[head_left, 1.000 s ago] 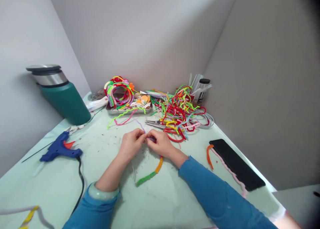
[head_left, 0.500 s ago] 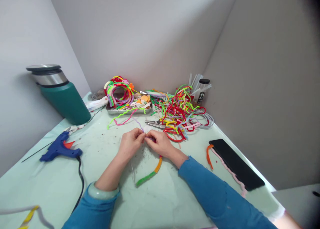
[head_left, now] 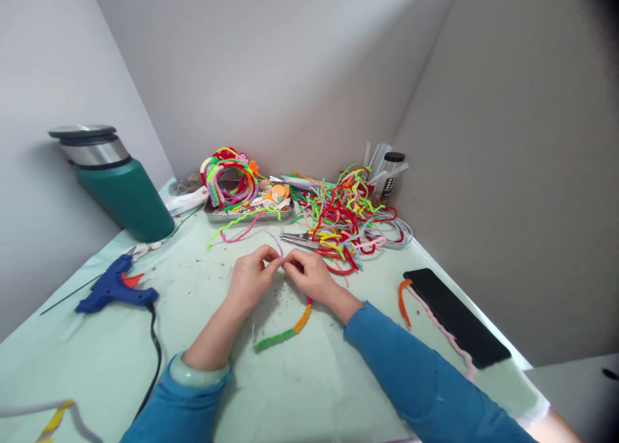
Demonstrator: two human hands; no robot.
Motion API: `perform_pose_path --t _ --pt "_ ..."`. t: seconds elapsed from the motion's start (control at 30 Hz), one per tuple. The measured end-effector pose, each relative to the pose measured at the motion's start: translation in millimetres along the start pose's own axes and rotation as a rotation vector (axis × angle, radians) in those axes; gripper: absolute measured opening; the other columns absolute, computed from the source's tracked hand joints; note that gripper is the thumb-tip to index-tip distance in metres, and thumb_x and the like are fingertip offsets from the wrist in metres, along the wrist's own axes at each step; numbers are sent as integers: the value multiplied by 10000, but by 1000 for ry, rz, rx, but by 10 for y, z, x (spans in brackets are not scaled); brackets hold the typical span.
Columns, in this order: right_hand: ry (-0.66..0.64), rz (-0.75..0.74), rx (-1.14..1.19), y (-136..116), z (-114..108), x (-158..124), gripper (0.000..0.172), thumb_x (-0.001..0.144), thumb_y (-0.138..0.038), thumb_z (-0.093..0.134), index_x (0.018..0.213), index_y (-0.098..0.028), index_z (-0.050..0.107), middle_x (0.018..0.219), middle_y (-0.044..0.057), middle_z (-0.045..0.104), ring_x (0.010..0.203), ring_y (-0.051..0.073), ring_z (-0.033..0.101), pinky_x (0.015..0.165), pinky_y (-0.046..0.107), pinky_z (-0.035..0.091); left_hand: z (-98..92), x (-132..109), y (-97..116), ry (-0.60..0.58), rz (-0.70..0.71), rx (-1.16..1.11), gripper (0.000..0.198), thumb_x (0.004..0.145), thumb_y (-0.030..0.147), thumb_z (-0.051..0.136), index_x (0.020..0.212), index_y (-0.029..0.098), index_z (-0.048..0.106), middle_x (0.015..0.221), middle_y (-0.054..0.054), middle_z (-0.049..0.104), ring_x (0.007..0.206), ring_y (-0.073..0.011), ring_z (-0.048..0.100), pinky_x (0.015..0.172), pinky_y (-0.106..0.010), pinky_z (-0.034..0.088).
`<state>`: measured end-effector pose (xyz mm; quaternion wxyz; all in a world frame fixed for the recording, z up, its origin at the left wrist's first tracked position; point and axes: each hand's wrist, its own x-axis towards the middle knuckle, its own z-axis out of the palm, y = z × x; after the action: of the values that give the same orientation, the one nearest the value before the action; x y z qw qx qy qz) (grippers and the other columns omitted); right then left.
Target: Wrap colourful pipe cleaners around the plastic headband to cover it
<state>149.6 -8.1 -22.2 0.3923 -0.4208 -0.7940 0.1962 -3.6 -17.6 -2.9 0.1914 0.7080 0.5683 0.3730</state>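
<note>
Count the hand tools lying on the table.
2: a blue glue gun at the left of the table, and scissors just beyond the right hand, beside the pipe-cleaner pile, which may hide more.

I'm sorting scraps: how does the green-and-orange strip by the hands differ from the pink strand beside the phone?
The strip is green turning orange; the pink strand is one pale colour. The strip looks thicker, the pink strand thinner. The strip's upper end reaches the right hand, which pinches a lilac strand with the left hand; the pink strand lies untouched along the phone. Both are fuzzy and lie on the table.
</note>
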Motion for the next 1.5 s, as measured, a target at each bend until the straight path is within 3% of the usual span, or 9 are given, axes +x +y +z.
perform_pose_path --t 0.2,0.53,0.73,1.13,1.5 --pt "17 40 25 10 -4 10 122 806 -212 471 736 -163 558 650 -17 562 583 94 476 550 200 325 10 10 2 35 100 -20 198 761 271 513 845 193 675 826 -23 684 653 -118 572 622 -216 421" --pt "57 55 24 16 -2 12 112 806 -217 480 764 -167 571 670 -10 586 599 99 502 566 204 347 46 32 -69 -5 182 25 209 760 191 519 896 193 678 902 -38 680 834 -150 607 754 -252 448" --pt "79 35 18 20 -3 17 112 807 -229 492 753 -165 566 660 -9 574 604 102 502 572 207 352 47 28 -62 0 168 66 182 769 204 523 856 192 683 850 -38 685 787 -152 611 731 -260 446" --pt "149 -5 91 1 -16 5 147 825 -285 481 782 -170 561 684 8 565 615 115 496 581 219 376 34 1 -18 89 306 -4 171 810 208 479 852 186 643 897 -41 643 819 -136 585 743 -244 441" --pt "183 -10 113 -22 -29 3 158 826 -298 484 781 -166 560 687 10 554 619 113 493 583 220 374 22 -22 10 76 213 29 190 816 280 477 854 182 635 829 -31 670 713 -131 598 665 -231 429"
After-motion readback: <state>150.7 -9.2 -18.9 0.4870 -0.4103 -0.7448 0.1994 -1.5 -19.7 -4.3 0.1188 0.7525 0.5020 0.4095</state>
